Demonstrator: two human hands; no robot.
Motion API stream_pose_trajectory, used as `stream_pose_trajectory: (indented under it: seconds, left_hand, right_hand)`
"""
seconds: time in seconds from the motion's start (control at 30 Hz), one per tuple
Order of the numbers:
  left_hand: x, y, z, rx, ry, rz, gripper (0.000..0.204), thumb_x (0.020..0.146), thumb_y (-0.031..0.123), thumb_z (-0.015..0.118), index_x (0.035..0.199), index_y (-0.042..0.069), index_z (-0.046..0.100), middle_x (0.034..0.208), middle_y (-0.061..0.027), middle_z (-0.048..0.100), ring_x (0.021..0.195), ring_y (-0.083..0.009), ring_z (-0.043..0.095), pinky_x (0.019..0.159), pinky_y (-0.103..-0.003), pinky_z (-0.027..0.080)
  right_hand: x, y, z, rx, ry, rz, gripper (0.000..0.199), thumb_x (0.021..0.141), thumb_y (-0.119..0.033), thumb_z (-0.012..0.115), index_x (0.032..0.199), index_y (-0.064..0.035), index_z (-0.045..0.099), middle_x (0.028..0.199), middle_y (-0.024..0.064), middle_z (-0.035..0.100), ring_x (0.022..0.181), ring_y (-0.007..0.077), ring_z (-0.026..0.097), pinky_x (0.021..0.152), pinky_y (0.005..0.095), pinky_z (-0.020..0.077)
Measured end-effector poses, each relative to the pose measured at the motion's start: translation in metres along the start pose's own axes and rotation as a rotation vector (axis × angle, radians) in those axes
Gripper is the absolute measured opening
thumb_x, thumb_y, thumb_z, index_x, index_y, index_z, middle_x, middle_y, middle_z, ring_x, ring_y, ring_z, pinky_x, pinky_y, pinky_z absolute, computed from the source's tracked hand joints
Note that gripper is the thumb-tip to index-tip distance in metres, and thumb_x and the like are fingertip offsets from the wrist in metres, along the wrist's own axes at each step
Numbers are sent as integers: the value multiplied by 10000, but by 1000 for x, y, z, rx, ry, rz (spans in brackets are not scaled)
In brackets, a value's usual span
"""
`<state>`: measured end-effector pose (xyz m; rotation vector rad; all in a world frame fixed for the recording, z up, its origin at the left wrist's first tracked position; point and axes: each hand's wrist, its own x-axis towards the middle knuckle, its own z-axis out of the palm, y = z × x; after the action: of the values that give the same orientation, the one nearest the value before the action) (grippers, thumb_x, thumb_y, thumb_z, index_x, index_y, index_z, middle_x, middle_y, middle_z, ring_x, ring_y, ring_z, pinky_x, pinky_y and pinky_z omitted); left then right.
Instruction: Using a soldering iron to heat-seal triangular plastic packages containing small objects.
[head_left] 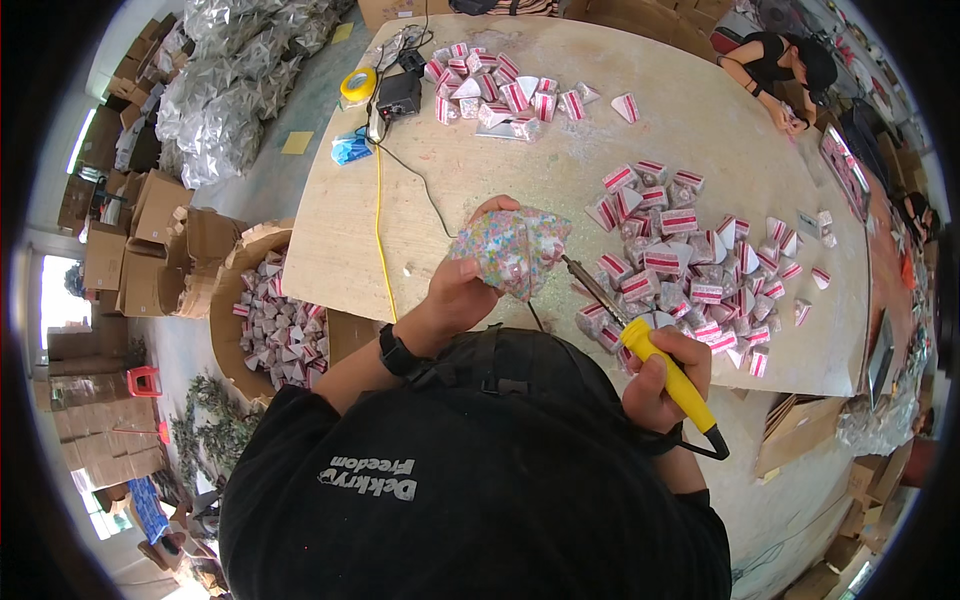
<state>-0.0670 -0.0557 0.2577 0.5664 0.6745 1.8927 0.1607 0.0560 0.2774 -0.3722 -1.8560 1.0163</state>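
Observation:
My left hand (468, 278) grips a clear plastic bag (512, 250) speckled with many colours and holds it up over the table's near edge. What the bag contains is too small to make out. In my right hand (664, 378) is a soldering iron (680, 385) with a yellow handle and a metal shaft. Its tip points up and left and sits very close to the bag's right side; whether it touches, I cannot tell. Beyond my right hand lies a large pile of small wrapped packets (680, 260) with red and white labels.
A second packet pile (490, 80) lies at the table's far side, near yellow tape (358, 84) and a black power box (400, 93). A yellow cord (381, 230) crosses the table's left. At left stands a carton (222, 330) of packets. Another person (785, 75) works at far right.

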Motion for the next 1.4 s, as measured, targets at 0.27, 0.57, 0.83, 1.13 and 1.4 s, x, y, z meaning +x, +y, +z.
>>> stream_pose_trajectory:
  seconds: [0.27,0.57,0.83,1.13,1.4]
  left_hand:
    - [0,-5,-4,-179,44,-56,813,706,421,708,1377,103,374,1354,-128,492,1246,-309,517,1004,-434,457]
    - [-4,-3,-1,-187,92,-82,825,703,454,707,1385,117,386,1372,-122,486,1256,-308,509,1016,-455,443]
    - [-3,-6,-2,-150,69,-34,836,695,444,724,1383,113,381,1354,-122,494,1256,-315,508,1041,-448,425]
    - [-5,-4,-2,-146,48,-44,821,710,448,704,1385,111,380,1358,-122,492,1263,-310,505,1043,-441,423]
    - [-8,-5,-7,-198,84,-67,804,721,452,694,1384,111,393,1373,-128,487,1260,-315,509,1020,-448,442]
  right_hand:
    - [-1,-3,6,13,125,-39,252,936,-236,536,997,7,516,756,94,553,530,102,495,524,233,423]
    - [-5,4,-1,49,96,-70,248,893,-208,592,986,17,549,689,95,555,519,141,510,519,256,422]
    - [-3,-3,-1,109,70,-5,227,840,-153,651,968,25,593,648,103,562,528,182,532,526,279,427]
    - [-8,-1,1,157,82,-39,246,846,-181,657,976,18,594,684,112,581,546,189,548,535,290,441]
    - [-3,-3,-2,-2,-3,-129,282,945,-273,537,1004,0,494,701,77,528,503,95,473,495,220,391]
